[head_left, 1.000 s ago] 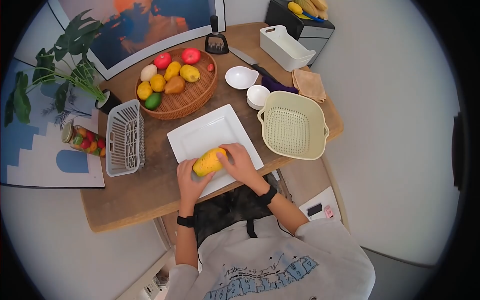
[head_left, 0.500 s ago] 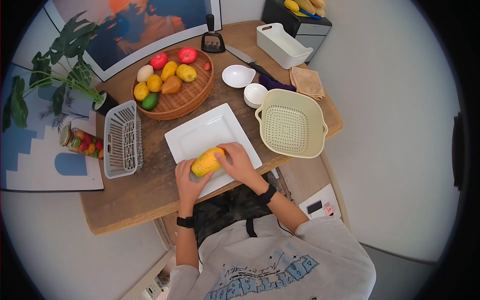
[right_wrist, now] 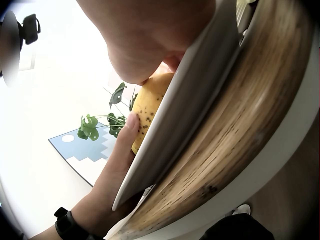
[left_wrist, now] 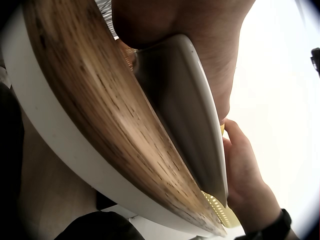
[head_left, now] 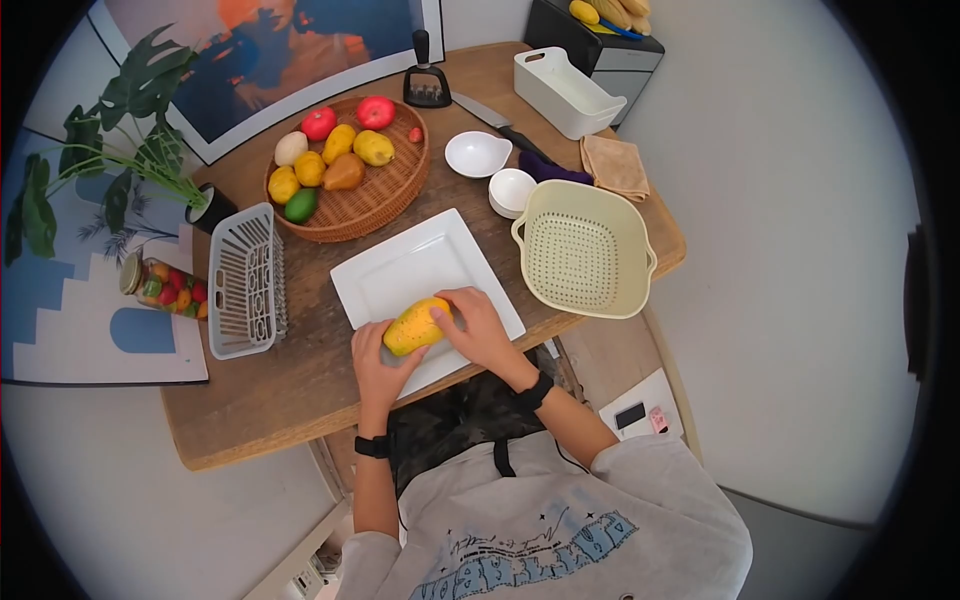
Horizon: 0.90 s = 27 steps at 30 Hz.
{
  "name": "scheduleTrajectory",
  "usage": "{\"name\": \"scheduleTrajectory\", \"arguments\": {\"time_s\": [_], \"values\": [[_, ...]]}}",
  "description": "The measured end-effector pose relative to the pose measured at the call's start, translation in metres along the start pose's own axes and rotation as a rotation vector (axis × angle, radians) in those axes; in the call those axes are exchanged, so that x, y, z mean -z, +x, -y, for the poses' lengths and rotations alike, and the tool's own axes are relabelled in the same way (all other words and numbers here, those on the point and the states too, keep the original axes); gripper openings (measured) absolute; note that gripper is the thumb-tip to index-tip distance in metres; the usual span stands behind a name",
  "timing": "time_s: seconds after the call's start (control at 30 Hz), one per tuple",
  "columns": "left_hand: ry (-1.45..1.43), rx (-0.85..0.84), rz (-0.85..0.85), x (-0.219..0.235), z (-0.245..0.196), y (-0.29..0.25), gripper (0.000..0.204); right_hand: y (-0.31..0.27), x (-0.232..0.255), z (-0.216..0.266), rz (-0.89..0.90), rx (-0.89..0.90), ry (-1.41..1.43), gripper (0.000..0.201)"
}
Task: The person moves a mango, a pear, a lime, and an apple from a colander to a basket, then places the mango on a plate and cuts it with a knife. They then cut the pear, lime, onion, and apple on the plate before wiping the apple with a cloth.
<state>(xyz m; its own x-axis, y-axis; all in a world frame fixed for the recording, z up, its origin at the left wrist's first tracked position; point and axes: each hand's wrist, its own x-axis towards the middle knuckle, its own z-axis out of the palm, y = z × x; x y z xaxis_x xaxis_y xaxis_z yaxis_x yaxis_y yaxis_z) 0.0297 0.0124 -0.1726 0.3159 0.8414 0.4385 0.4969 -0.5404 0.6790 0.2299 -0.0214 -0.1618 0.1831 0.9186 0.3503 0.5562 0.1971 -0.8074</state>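
Note:
A yellow papaya with dark specks lies slantwise over the front part of a white square plate. My left hand grips its lower left end, thumb on the near side. At the upper right end, my right hand holds it with the thumb across the top. In the right wrist view the speckled skin of the papaya shows just above the plate's rim, beside the left thumb. Only a sliver of yellow shows past the plate in the left wrist view.
Right of the plate stands a pale yellow colander, with small white bowls behind it. A wicker basket of fruit sits at the back, a grey plastic basket to the left. A knife lies near the back edge.
The head view has shifted slightly. Both hands keep the same hold on the papaya, which stays in place over the plate.

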Motion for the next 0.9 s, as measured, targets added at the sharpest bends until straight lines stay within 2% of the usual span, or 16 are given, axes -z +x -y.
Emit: {"name": "scheduleTrajectory", "arguments": {"time_s": [0.9], "values": [[0.017, 0.037, 0.055, 0.0022, 0.0007, -0.0005, 0.057, 0.0014, 0.0008, -0.0003, -0.005, 0.005, 0.010, 0.033]]}}
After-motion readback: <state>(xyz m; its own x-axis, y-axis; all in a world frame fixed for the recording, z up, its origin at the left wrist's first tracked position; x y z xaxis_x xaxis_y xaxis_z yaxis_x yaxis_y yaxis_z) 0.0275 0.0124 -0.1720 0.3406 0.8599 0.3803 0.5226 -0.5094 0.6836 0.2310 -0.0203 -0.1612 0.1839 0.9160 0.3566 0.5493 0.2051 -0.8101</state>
